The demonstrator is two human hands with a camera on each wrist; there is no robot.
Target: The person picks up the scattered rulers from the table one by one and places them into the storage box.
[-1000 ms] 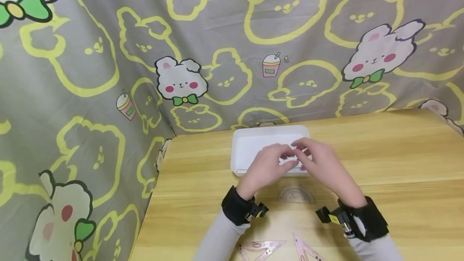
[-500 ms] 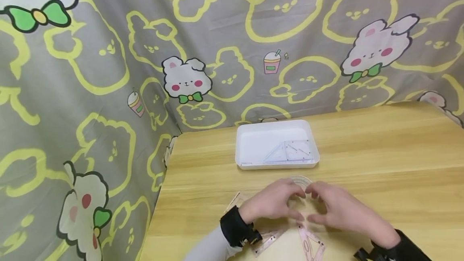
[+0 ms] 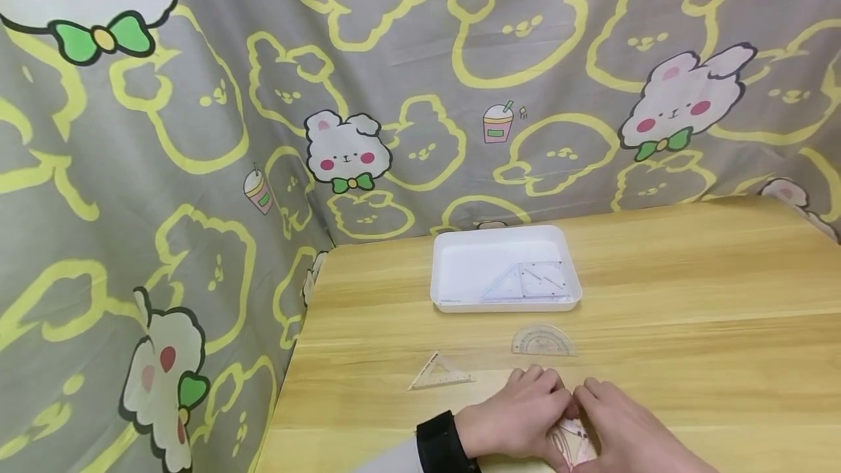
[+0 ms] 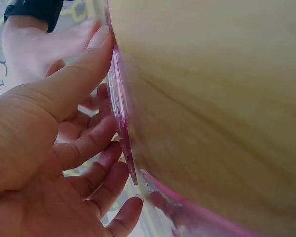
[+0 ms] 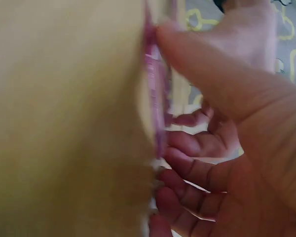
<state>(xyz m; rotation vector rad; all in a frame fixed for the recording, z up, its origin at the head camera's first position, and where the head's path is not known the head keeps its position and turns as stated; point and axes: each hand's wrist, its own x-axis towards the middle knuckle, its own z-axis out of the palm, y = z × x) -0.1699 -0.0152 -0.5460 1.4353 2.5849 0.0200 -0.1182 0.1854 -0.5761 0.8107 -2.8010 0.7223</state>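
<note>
Between my two hands, low in the head view, lies a clear, pink-edged set square (image 3: 570, 441). My left hand (image 3: 519, 414) grips it from the left, and my right hand (image 3: 627, 429) holds it from the right. In the left wrist view the thumb and curled fingers meet along a pink edge (image 4: 119, 98). A second pink-edged clear piece (image 4: 187, 212) shows below it. The right wrist view is blurred; there the thumb and fingers line a similar pink edge (image 5: 157, 89). My hands cover much of what they hold.
A clear protractor (image 3: 544, 341) lies on the wooden table (image 3: 690, 298) beyond my hands. To its left is a small clear set square (image 3: 439, 374). Farther back stands a white tray (image 3: 453, 268) with clear drawing tools (image 3: 525, 282) in its right part. A patterned curtain (image 3: 420, 57) hangs behind.
Both hands have come from the tray back toward me, past the protractor, and closed in on the pink set square. The clear tools now lie in the tray, out of my hands.
</note>
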